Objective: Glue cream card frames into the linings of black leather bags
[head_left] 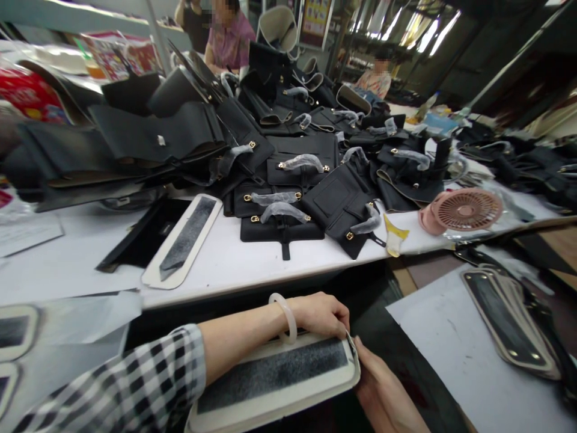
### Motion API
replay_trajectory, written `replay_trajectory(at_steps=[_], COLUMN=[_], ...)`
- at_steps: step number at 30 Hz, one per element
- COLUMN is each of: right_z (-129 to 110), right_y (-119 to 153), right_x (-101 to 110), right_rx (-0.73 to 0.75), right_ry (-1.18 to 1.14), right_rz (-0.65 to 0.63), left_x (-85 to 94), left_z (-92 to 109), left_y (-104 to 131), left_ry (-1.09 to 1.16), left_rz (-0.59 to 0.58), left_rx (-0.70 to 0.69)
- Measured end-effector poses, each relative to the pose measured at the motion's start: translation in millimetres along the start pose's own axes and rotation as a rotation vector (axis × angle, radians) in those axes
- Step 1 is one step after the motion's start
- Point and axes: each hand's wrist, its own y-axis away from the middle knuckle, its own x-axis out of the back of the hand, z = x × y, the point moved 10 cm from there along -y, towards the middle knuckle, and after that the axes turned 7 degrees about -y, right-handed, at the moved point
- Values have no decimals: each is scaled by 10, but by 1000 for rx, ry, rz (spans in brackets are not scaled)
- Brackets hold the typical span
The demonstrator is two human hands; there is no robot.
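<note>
In the lower middle is a bag piece, long and round-cornered, cream with a dark grey strip along its face. My left hand, with a pale bangle at the wrist and a checked sleeve, reaches over it. Its curled fingers pinch the rim at the far right corner. At the right end my right hand grips the edge, thumb up near the corner and fingers partly hidden. On the table behind lies a similar cream panel with a dark strip, beside a black bag part.
Black bags with plastic-wrapped handles pile up on the white table. A pink fan stands at its right edge, near a yellow scrap. Stacked panels lie at right on a pale sheet. People sit farther back.
</note>
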Motion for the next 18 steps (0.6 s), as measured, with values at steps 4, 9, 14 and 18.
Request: replay_trajectory(at_steps=[4, 9, 14, 18], right_z=[31, -2, -37, -98], right_y=[-20, 17, -9, -54], right_x=[-45, -106, -124, -118], right_rx=[-23, -43, -51, -33], right_ry=[-56, -9, 102, 342], right_rz=[-60, -95, -126, -124], left_x=[19, 18, 32, 32], left_z=[40, 100, 178, 212], left_y=[18, 47, 77, 80], left_ry=[-13, -58, -139, -184], left_rz=[30, 65, 101, 110], left_rx=[-25, -58, -103, -131])
